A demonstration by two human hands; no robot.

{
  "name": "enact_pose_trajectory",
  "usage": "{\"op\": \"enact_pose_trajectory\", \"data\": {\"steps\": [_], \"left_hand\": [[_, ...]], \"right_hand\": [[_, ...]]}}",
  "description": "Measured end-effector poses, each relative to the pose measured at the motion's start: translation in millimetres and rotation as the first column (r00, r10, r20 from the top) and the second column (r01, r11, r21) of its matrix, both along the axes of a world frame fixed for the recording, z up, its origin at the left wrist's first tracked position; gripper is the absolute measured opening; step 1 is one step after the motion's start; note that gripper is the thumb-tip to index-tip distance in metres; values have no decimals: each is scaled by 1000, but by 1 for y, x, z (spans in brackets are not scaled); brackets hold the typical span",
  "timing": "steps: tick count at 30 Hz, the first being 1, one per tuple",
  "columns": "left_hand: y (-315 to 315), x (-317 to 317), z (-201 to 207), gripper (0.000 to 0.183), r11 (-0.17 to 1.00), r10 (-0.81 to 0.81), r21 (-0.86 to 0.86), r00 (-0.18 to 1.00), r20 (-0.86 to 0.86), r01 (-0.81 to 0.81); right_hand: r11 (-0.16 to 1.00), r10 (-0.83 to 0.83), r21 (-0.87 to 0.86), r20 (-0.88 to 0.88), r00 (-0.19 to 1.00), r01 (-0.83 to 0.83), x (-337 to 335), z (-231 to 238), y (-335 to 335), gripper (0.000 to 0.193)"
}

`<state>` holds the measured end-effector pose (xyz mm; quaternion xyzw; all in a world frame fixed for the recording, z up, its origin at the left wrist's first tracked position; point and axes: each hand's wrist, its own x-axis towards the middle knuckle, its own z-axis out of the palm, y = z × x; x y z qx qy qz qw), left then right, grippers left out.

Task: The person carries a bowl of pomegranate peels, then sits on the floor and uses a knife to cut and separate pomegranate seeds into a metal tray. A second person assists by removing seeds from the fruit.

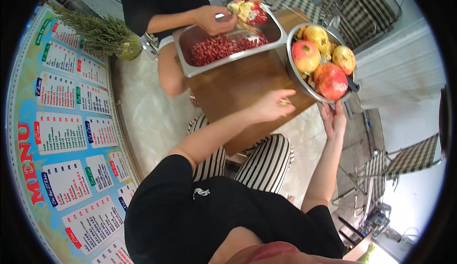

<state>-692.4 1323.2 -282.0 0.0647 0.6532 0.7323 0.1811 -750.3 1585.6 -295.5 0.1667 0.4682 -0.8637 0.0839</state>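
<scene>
Partly, the steel bowl hides the right hand; its grip I cannot tell. The left hand has fingers apart.

Large red lettering and smaller print cover a blue board.

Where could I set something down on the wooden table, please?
The wooden table shows bare wood between the steel tray and the left forearm. It is crowded at the right, where the tray, left hand and steel bowl bunch together.
</scene>
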Motion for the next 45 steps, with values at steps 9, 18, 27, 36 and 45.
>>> {"op": "enact_pose_trajectory", "data": {"steps": [9,18,27,36,45], "left_hand": [[-138,119,-28,34,784,555,114,771,311,-610],[-163,113,25,39,722,443,540,889,121,-433],[-148,92,30,48,769,369,538,927,68,-346],[-124,69,9,44,872,361,378,930,-71,-310],[-124,61,15,43,891,402,272,910,-99,-364]], "right_hand": [[797,459,433,19,888,-421,72,21,-216,55],[840,281,504,-89,956,-200,18,-5,-342,44],[729,385,648,-120,915,-222,54,-1,-239,46],[539,543,811,-541,642,228,70,60,-226,24],[636,524,727,-654,546,259,64,42,-250,15]]}}
